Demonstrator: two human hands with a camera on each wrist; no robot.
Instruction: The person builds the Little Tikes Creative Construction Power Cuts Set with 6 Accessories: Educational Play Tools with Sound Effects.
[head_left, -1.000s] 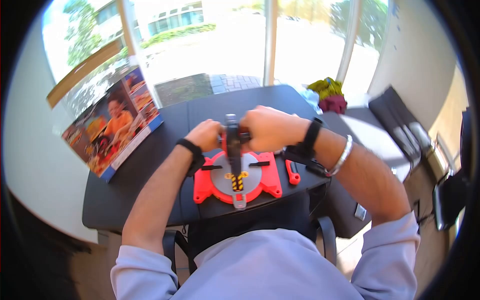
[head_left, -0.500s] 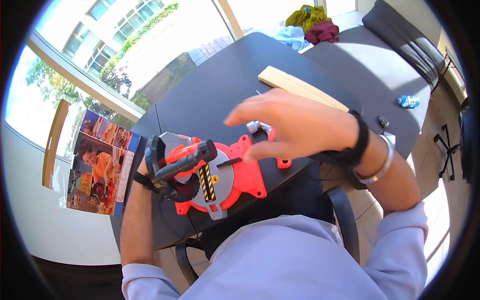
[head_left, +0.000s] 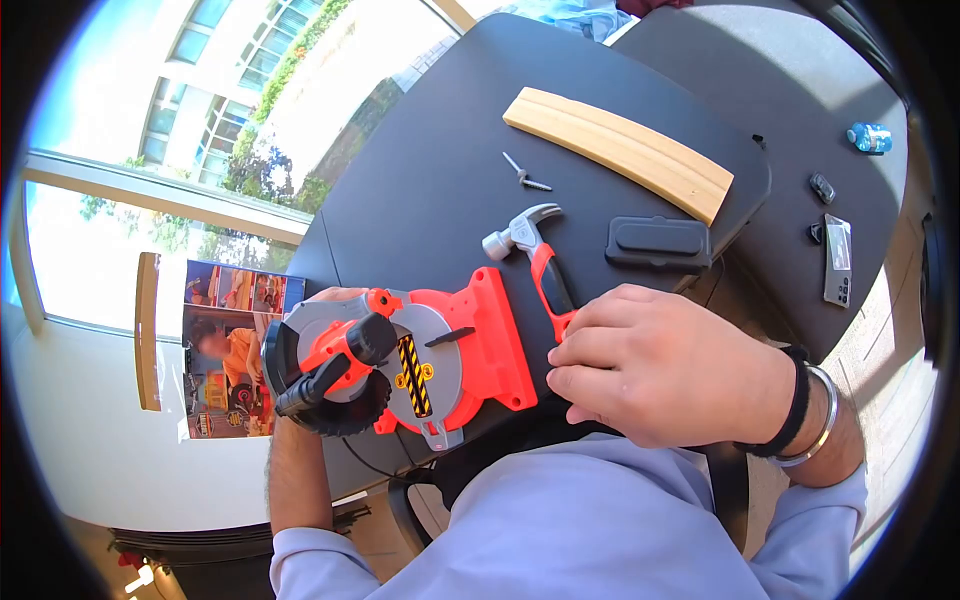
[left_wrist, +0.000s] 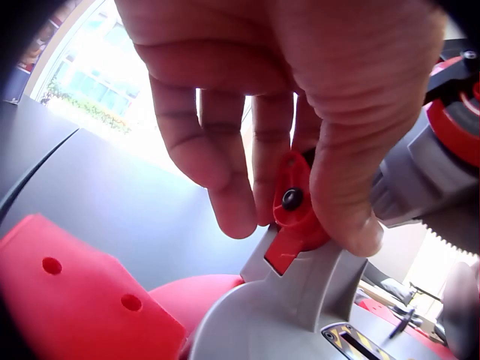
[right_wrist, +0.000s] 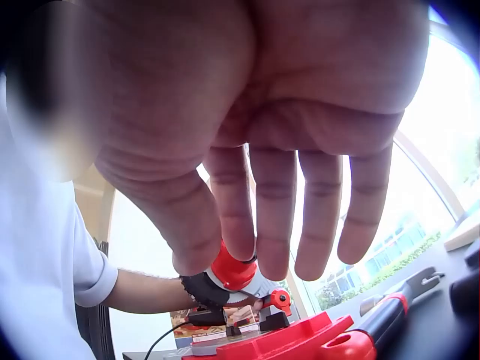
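The red-and-grey toy saw (head_left: 446, 368) is seen lower left of centre in the head frame, its red pivot piece (left_wrist: 297, 229) pinched by the left hand (left_wrist: 289, 94). The right hand (head_left: 665, 370), fingers loosely extended and empty, is held right of centre, near the hammer (head_left: 545, 270).

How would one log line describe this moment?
left hand: grips saw | right hand: empty, near hammer | hammer, plank: on table

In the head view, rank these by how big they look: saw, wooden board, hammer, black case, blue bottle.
1. Saw
2. Wooden board
3. Hammer and black case: too close to rank
4. Blue bottle
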